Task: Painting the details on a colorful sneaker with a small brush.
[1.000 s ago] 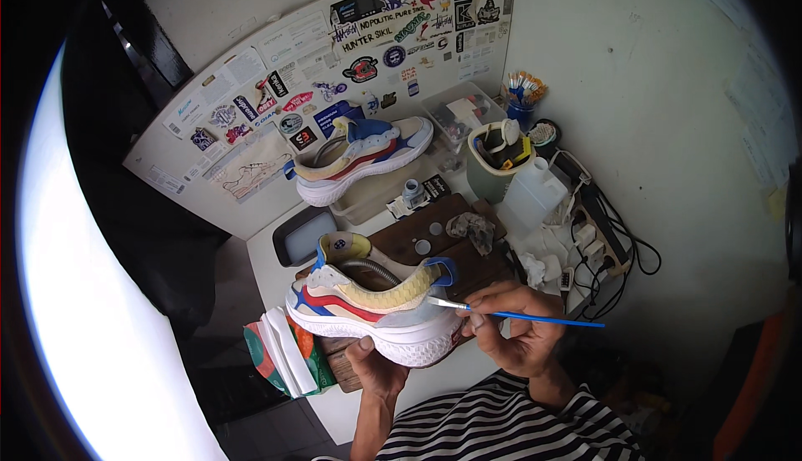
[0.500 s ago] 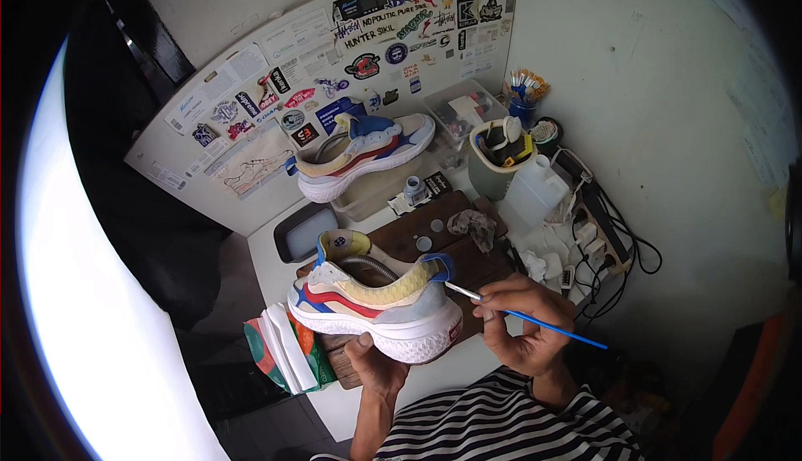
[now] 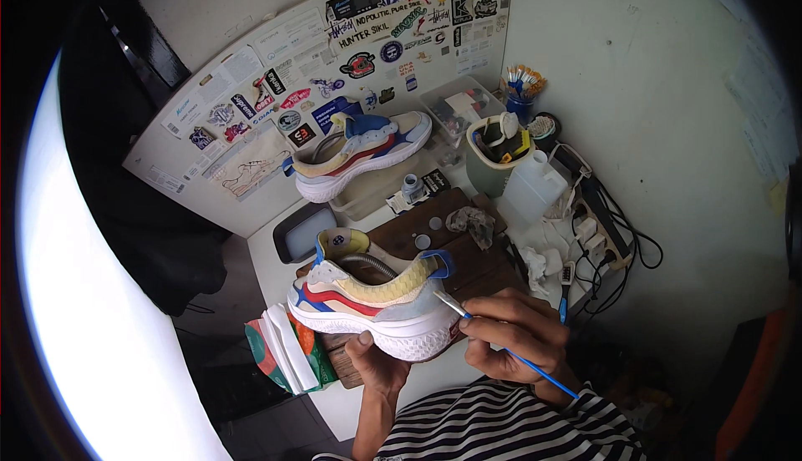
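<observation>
A cream, yellow, red and blue sneaker (image 3: pixel 384 298) with a white sole rests in my left hand (image 3: pixel 374 362), whose thumb presses on the side of the sole while the other fingers are hidden beneath it. A coiled spring shows inside the shoe's opening. My right hand (image 3: pixel 518 336) pinches a thin blue paintbrush (image 3: pixel 535 366). The pale bristles are at the grey heel panel, below the blue pull tab; whether they touch is hard to tell. A small open paint jar (image 3: pixel 412 187) stands beyond the shoe, with small round lids (image 3: pixel 428 231) on the wooden board (image 3: pixel 484 265).
The matching sneaker (image 3: pixel 359 154) sits on a clear box at the back. Around it are a grey water tray (image 3: pixel 304 234), a green bin (image 3: pixel 491 169), a white jug (image 3: pixel 535 185) and a cup of brushes (image 3: pixel 522 98). A tissue pack (image 3: pixel 288 348) lies left; cables and a power strip (image 3: pixel 603 231) lie right.
The brush tip has moved from the blue pull tab down to the grey heel panel. My right hand has shifted slightly lower and left. A blue-handled brush behind that hand shows more.
</observation>
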`<state>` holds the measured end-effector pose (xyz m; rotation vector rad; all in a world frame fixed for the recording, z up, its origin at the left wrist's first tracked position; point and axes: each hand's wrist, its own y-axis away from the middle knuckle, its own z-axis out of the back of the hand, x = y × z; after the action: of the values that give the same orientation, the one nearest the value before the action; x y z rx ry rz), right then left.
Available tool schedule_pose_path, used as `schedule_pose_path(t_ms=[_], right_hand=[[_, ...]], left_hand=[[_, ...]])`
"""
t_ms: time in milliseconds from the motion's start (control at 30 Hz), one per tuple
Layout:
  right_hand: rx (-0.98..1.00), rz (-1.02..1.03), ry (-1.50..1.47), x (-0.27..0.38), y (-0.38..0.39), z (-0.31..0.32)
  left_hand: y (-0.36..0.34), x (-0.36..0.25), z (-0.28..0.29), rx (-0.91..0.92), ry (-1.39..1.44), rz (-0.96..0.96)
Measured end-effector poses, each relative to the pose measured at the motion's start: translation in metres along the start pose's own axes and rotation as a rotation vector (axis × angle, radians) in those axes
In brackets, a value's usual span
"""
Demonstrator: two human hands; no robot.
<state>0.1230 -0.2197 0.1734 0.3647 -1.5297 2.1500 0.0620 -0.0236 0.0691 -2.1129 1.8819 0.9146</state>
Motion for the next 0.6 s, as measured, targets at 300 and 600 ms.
schedule_pose_path(t_ms=[300, 600], right_hand=[[0.035, 0.017, 0.007, -0.0023, 0.0067, 0.0000], [0.031, 0.043, 0.038, -0.0059, 0.0015, -0.0025]], left_hand=[[-0.0009, 0.0008, 0.0016, 0.030, 0.016, 0.008], [0.0013, -0.0017, -0.0055, 0.035, 0.027, -0.014]])
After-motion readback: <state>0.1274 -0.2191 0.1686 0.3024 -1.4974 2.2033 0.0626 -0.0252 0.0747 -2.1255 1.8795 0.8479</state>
